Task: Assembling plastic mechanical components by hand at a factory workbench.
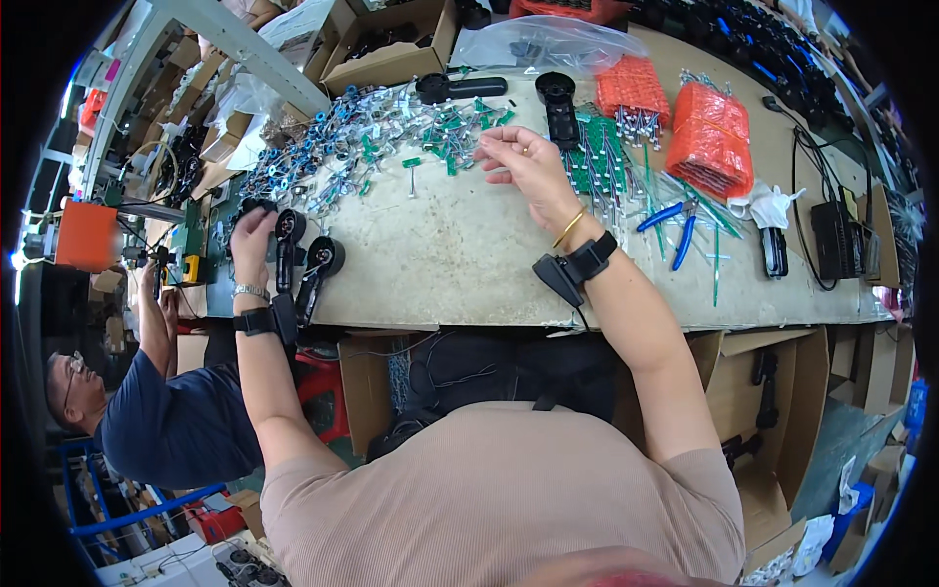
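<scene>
Black plastic handle piece (256, 209) sits near the bench's left edge (323, 323), left hand (252, 238) closed on it. Right hand (528, 164) pinches something small, possibly a pin, above bare mid-bench; green-and-blue connector pile (372, 137) and orange mesh bags (709, 137) crowd the far side.

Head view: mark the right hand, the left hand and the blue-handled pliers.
right hand (526, 164), head view, back of the hand
left hand (253, 238), head view, back of the hand
blue-handled pliers (661, 216), head view, on one blue handle
</scene>
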`<state>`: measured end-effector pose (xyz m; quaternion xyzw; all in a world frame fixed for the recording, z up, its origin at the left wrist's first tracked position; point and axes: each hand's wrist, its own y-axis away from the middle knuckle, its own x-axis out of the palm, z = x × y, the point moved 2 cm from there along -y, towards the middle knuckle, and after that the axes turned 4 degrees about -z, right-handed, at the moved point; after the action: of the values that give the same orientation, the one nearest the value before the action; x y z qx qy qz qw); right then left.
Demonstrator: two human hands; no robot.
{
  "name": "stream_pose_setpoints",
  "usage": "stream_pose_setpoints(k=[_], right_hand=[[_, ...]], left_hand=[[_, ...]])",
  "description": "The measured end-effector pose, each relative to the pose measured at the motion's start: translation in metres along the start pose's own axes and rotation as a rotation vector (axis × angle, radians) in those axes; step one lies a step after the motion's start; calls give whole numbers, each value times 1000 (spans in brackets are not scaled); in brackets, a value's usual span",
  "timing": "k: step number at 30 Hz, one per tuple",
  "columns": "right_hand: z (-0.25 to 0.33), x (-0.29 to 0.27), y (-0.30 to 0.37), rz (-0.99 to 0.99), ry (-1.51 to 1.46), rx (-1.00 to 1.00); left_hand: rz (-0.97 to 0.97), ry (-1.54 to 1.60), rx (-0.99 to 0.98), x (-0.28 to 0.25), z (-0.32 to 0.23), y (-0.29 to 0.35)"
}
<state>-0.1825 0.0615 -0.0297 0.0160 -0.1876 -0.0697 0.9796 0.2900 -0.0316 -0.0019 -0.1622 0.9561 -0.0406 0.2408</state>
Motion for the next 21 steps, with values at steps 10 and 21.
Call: stream_pose_setpoints(k=[10,21], right_hand=[[1,6,-7,-83,-15,-49],[-13,4,-4,-109,-185,-114]], left_hand=[[565,37,462,172,-168,114],[490,-283,780,248,-122,117]])
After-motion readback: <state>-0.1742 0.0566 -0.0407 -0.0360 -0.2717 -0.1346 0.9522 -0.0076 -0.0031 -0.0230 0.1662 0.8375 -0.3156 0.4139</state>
